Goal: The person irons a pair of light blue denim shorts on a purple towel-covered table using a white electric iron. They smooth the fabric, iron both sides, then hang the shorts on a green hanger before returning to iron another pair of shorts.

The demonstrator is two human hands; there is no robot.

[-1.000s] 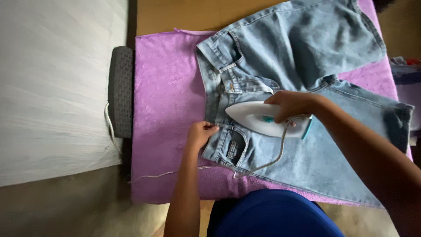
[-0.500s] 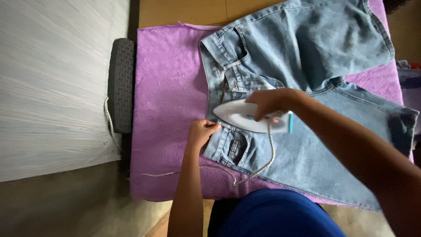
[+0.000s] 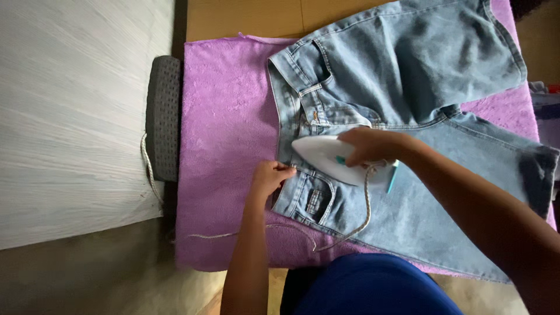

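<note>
White iron (image 3: 329,158) was gripped by the right hand (image 3: 368,146), fingers closed over its handle; its teal rear end showed past the wrist. Iron sat flat on the light-blue jeans (image 3: 402,87), nose pointed at the waistband, just below the fly. Left hand (image 3: 269,177) was pinched shut on the waistband edge, right beside the front pocket, holding the denim against the purple towel (image 3: 224,140).

Jeans were laid across the towel, waistband toward the towel's middle, legs running off toward the right edge of the frame; the lower leg hem reached the towel's near edge. Iron cord (image 3: 366,204) was looped down over the lower leg and trailed left along the near towel edge, toward the gap by the bed.

Open room: a wide bare strip of towel was left between the waistband and the dark grey pad (image 3: 163,116) at the towel's left end. Beyond the pad, the white bed sheet (image 3: 70,116). Wooden desk (image 3: 245,17) surface showed only past the far towel edge. A blue garment on the person crowded the near edge.
</note>
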